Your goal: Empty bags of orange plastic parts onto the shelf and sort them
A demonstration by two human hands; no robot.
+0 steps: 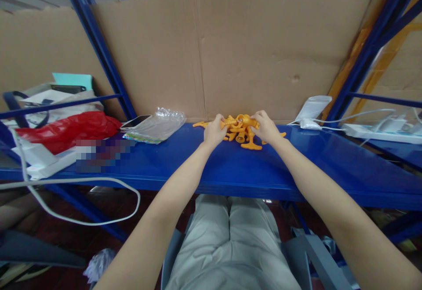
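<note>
A pile of orange-yellow plastic pieces (242, 127) lies toward the back of the blue shelf top, against the cardboard. Several have knobbed or T-shaped ends, and round cup-like openings show among them; their exact kind I cannot make out. At the pile's left side my left hand (215, 132) has its fingers curled in on some pieces. My right hand (266, 127) grips at the pile's right side, thumb and fingers bent around pieces there. Fingers partly hide what each hand holds. One orange end sticks out past each hand.
The blue shelf (250, 171) has a cardboard sheet (263, 52) behind it and blue uprights at both sides. To the left are a clear plastic bag (158, 129), a phone (136, 122), a red bag (72, 129) and a white cable (99, 224). A power strip (385, 132) sits right.
</note>
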